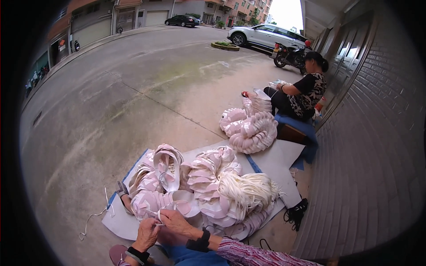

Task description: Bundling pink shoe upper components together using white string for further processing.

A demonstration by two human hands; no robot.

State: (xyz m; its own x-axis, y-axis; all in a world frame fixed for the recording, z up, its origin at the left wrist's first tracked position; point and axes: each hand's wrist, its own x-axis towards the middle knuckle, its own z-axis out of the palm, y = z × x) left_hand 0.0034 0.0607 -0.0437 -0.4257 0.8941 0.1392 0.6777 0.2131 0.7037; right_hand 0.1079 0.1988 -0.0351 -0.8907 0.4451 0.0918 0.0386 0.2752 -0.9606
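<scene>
Just above my lap my two hands work close together at a thin white shoelace (159, 216). My left hand (147, 234) is closed, with its fingertips pinched on the lace. Bent over from the right, my right hand (176, 222) is closed on the lace too. Under them lies a pinkish piece (172, 237), partly hidden by my hands. Right beyond my fingers spreads a pile of pink and white shoe uppers (151, 201), one with a grey lace showing. A thick bundle of white laces (246, 190) rests on the uppers to the right.
Light sheets (277, 173) lie under the piles. Ahead right, a seated person (306, 88) works beside more stacked uppers (253, 133). A tiled wall (368, 133) runs along the right. Black cords (296, 213) lie near it. A motorcycle (290, 57) and a white car (266, 35) stand farther off.
</scene>
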